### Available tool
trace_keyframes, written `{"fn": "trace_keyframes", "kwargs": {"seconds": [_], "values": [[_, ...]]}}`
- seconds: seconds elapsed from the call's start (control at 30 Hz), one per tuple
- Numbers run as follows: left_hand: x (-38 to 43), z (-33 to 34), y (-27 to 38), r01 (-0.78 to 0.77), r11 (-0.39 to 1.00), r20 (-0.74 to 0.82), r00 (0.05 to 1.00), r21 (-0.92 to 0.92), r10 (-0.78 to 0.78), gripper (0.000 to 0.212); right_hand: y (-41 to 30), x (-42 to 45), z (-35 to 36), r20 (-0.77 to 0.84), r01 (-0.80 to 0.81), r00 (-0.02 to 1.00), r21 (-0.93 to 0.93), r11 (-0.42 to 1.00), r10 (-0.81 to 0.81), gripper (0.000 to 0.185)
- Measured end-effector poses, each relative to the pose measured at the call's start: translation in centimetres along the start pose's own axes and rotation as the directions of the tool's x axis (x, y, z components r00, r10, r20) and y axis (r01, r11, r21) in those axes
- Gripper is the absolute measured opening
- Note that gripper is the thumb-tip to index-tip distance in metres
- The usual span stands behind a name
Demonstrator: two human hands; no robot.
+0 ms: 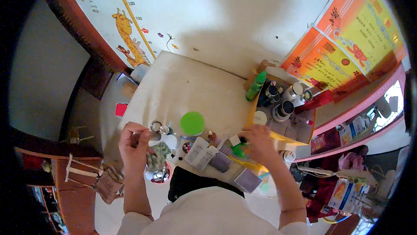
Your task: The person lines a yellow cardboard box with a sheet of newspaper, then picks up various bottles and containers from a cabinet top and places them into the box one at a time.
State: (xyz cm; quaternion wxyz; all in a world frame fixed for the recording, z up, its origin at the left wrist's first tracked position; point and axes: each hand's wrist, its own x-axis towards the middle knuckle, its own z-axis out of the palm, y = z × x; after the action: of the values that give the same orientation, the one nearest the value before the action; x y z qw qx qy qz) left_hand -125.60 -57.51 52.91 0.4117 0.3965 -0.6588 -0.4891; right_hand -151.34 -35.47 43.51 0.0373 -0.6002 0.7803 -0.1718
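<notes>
My left hand (134, 142) is raised at the table's left front, thumb and fingers pinched on a small grey object (155, 136), too blurred to name. Just below that hand is a patterned green cloth (157, 157). A clear roll or ring (156, 126) and a white round lid (172, 141) lie close by. My right hand (260, 142) reaches over the right part of the table, fingers bent down beside a small white block (234, 140) and a bright green item (240, 150). Whether it grips anything is hidden.
A yellow-edged box (288, 141) of jars and bottles stands at the right, beside a green bottle (256, 86). A green round lid (192, 123), a light plastic case (200, 153) and grey square pads (248, 180) lie on the white table (195, 82). Below is a filled basket (170, 171).
</notes>
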Motion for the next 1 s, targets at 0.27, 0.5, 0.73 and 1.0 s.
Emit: {"fn": "trace_keyframes", "kwargs": {"seconds": [0.27, 0.5, 0.73, 1.0], "values": [[-2.7, -4.2, -2.4, 0.019, 1.000, 0.020, 1.000, -0.022, -0.018, 0.012, 0.8, 2.4, -1.0, -0.027, -0.106, 0.994, 0.105, 0.989, 0.109, 0.037], [-3.7, -4.6, -4.1, 0.036, 0.997, 0.098, 0.995, -0.069, -0.029, 0.020, 2.3, -0.4, 2.9, 0.139, -0.192, 0.974, 0.084, 0.978, 0.179, 0.039], [-3.0, -2.9, -3.2, -0.047, 0.998, 0.142, 0.988, -0.041, 0.053, 0.017, 3.6, -1.3, 5.4, 0.196, -0.316, 0.938, 0.140, 0.938, 0.286, 0.033], [-3.3, -1.4, -4.4, 0.177, 0.984, 0.153, 0.972, 0.030, -0.180, 0.011, 3.5, -1.6, 7.2, 0.099, -0.358, 0.933, 0.226, 0.906, 0.345, 0.037]]}}
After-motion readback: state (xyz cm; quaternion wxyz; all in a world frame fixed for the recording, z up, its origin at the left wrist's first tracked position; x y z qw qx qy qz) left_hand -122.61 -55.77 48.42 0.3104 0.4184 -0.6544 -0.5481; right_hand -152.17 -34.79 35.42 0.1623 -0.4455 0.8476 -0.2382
